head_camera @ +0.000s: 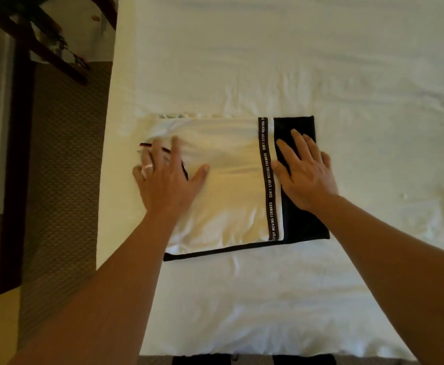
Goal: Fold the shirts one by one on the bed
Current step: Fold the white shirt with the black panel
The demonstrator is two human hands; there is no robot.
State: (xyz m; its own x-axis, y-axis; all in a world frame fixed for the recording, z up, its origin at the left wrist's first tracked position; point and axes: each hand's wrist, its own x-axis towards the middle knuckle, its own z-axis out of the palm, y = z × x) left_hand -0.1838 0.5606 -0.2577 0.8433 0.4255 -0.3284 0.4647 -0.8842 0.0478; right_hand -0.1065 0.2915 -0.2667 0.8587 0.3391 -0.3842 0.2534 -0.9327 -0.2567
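Observation:
A folded shirt (228, 185) lies as a flat rectangle near the left side of the bed (294, 61). It is white with a black panel on its right and a dark lettered stripe between the two. My left hand (168, 177) rests flat on the shirt's white left end, fingers spread, a ring on one finger. My right hand (305, 169) presses flat on the black panel, fingers straight. Neither hand grips the cloth.
The bed's left edge (105, 180) runs close beside the shirt, with patterned carpet (62, 154) below it. Dark wooden furniture (44, 43) stands at the top left. Dark fabric (255, 359) shows at the bed's near edge. White sheet spreads beyond and to the right.

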